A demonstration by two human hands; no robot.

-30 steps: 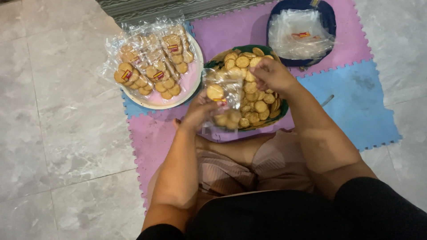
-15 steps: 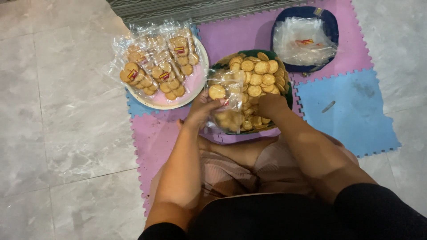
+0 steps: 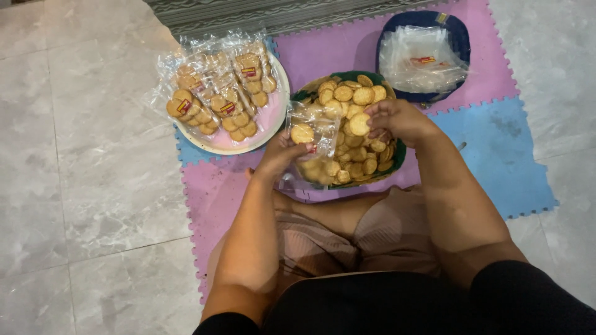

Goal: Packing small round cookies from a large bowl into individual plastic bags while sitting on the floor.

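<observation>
- Biscuits (image 3: 357, 124): golden tan, round, browner at the rims.
- Bag (image 3: 310, 133): clear, with a red-and-yellow label.
- Tray (image 3: 397, 155): dark green.
- Plate (image 3: 273, 124): pale pink, cream rim.
- Bowl (image 3: 456, 37): navy blue.
- Mat (image 3: 509, 161): purple and blue interlocking tiles.
- Floor (image 3: 81, 186): grey-veined marble.

The right hand (image 3: 397, 119), which half a second ago lay low at the near rim of the green round tray of loose round biscuits (image 3: 397, 162), has lifted toward the tray's far side and now pinches a single round golden biscuit (image 3: 359, 124) in its fingers (image 3: 375, 115); the clear plastic bag (image 3: 313, 127) in the left hand (image 3: 282, 152) now shows one biscuit inside, near its top; the bag has shifted slightly left, off the heap.
</observation>
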